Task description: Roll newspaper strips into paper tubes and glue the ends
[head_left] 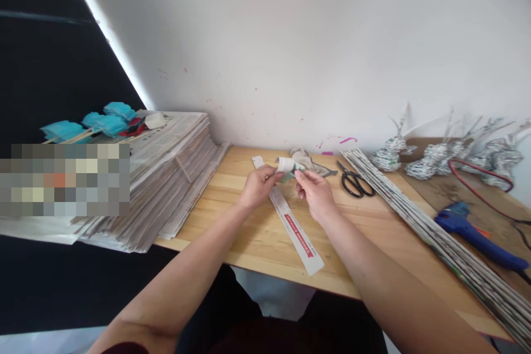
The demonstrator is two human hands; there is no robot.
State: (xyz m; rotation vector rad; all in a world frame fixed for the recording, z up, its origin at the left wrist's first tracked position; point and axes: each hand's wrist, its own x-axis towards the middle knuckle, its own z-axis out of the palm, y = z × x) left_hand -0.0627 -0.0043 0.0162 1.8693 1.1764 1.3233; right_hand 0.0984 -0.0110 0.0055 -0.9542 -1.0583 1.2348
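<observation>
Dark trousers (342,321) cover my lap, just below the near edge of the wooden table (232,221), and my bare forearms reach over that edge toward its middle. Between my hands, raised over the tabletop nearer its far edge, is a curled piece of printed paper (285,164), white with a green patch. My left hand (258,188) pinches one side of it between thumb and fingers; my right hand (316,191) nips the other side at its green part. The step in hand looks to me like shaping or rolling this sheet, and I judge the next move calls for a light, even pinch, since thin paper creases easily. Beneath my hands a flat, smooth, ruler-like white strip (295,227) with red print slants toward the near edge. Behind them lies a crumpled greyish rag (317,167), soft and folded; right of it, black-handled scissors (347,175). A bundle of slim, straight paper rods (431,235) runs from the far edge to the near right corner, beside a blue glue gun (477,235) of hard plastic and knobbly woven paper figures (427,161). At the left end stands a thick, ragged-edged newspaper stack (178,163).
</observation>
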